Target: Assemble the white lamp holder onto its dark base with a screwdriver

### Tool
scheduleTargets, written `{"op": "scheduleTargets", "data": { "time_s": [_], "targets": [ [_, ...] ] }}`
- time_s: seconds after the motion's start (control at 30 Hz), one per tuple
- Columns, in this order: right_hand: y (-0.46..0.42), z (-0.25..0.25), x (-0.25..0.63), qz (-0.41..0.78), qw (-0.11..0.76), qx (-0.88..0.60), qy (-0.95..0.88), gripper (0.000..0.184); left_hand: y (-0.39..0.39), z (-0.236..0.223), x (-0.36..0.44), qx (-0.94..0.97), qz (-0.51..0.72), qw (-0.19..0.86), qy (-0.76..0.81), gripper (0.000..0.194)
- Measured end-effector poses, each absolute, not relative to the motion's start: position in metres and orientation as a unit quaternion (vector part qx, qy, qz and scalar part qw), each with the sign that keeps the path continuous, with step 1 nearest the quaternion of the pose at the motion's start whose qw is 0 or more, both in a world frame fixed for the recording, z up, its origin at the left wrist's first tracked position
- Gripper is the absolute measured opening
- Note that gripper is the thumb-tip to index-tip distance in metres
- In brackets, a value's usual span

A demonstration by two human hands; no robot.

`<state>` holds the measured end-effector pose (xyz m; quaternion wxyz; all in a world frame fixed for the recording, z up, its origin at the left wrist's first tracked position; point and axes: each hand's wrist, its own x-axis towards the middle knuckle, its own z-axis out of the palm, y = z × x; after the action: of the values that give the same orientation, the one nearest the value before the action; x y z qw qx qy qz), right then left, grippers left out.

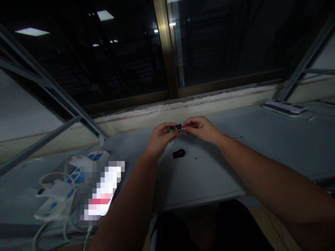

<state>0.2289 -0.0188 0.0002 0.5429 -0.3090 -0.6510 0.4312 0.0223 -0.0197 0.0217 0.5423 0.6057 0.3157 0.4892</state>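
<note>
Between the fingertips of my left hand is a small dark casing with a green part and what looks like a thin wire. My right hand pinches at the casing's right end, by a tiny pale piece; I cannot make out exactly what those fingers grip. Below them on the table lies a dark rounded shell piece, with a tiny dark bit to its right. A pale round piece shows partly behind my left hand.
A lit phone and a power strip with tangled white cables are at the left. Another power strip sits at the back right. A thin metal rod lies beyond my right forearm. Metal frame bars rise at both sides.
</note>
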Motion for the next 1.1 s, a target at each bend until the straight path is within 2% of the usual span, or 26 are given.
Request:
{"op": "scheduleTargets", "data": {
  "time_s": [0.4, 0.77, 1.1],
  "targets": [
    [-0.022, -0.004, 0.236, 0.325, 0.504, -0.329, -0.730, 0.023, -0.021, 0.021, 0.024, 0.622, 0.482, 0.518, 0.335, 0.032],
    [-0.033, 0.011, 0.241, 0.132, 0.473, -0.338, -0.803, 0.011, -0.022, 0.023, 0.024, 0.615, 0.485, 0.515, 0.349, 0.031],
    [-0.032, 0.009, 0.237, 0.140, 0.442, -0.372, -0.804, 0.008, -0.023, 0.020, 0.025, 0.595, 0.481, 0.548, 0.339, 0.030]
  ]
}}
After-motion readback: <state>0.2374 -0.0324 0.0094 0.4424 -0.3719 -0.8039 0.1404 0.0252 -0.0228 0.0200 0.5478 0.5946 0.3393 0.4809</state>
